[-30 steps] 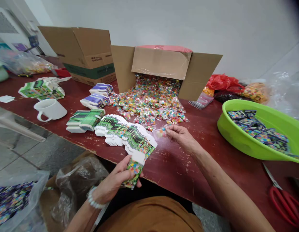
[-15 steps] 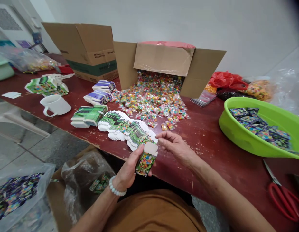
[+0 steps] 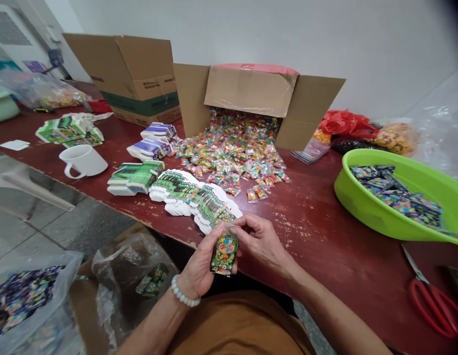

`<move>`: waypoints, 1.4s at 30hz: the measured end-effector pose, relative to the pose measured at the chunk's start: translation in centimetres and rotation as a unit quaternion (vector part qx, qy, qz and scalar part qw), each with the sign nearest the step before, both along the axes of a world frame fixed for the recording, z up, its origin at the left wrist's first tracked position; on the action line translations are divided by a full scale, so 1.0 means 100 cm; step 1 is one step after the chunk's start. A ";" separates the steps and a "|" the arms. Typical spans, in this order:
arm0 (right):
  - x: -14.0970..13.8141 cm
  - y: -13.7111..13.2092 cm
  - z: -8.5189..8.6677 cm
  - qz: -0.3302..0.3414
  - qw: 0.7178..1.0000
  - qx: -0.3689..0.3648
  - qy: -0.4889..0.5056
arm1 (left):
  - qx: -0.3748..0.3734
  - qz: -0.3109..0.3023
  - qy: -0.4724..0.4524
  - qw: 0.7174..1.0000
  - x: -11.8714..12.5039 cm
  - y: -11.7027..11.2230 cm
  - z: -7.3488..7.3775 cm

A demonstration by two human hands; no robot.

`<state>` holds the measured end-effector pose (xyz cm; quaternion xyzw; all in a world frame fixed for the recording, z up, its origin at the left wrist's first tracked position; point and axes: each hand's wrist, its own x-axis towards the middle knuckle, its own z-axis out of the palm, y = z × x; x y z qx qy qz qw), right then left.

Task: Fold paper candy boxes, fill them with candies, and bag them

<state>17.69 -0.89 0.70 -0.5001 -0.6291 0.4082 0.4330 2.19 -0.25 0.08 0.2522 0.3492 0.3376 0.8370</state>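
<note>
My left hand (image 3: 202, 261) grips a small green printed candy box (image 3: 225, 254) upright over the table's front edge. Fingers of my right hand (image 3: 258, 239) are closed at the top of this box, touching its white flap; part of the flap is hidden behind them. Just beyond lies a fanned row of flat green cartons (image 3: 199, 197), their white ends showing. Behind that row, small clear packets of colourful candy (image 3: 236, 158) spill from a cardboard box (image 3: 251, 91) lying on its side.
At right stand a lime-green basin (image 3: 380, 217) of dark sachets and red-handled scissors (image 3: 432, 301). To the left are a white mug (image 3: 84, 161), stacked green cartons (image 3: 136, 176), purple cartons (image 3: 151, 148) and a tall cardboard box (image 3: 140, 74). Below, a clear bag (image 3: 118, 276) holds filled green boxes.
My right hand has moved down and left onto the top of the box. The box's raised white flap is now folded down under my fingers.
</note>
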 end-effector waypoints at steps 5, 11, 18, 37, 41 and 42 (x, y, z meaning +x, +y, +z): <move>0.002 -0.004 0.006 0.056 0.991 0.107 -0.051 | -0.059 0.023 -0.064 0.996 0.003 0.001 0.005; -0.003 0.001 0.002 0.016 0.996 -0.057 0.071 | -0.039 0.052 -0.049 0.997 0.010 -0.003 0.007; -0.003 0.000 0.007 0.008 0.999 -0.016 0.039 | -0.019 0.032 -0.026 0.999 0.005 0.000 0.003; -0.006 -0.008 0.007 0.041 0.998 0.049 -0.028 | -0.075 0.026 -0.048 0.996 0.001 0.007 -0.003; -0.010 -0.017 -0.003 0.057 0.980 0.155 -0.115 | -0.102 0.090 -0.075 0.988 0.000 0.013 -0.002; -0.012 -0.017 -0.006 0.056 0.970 0.173 -0.159 | -0.101 0.093 -0.079 0.987 0.000 0.014 -0.002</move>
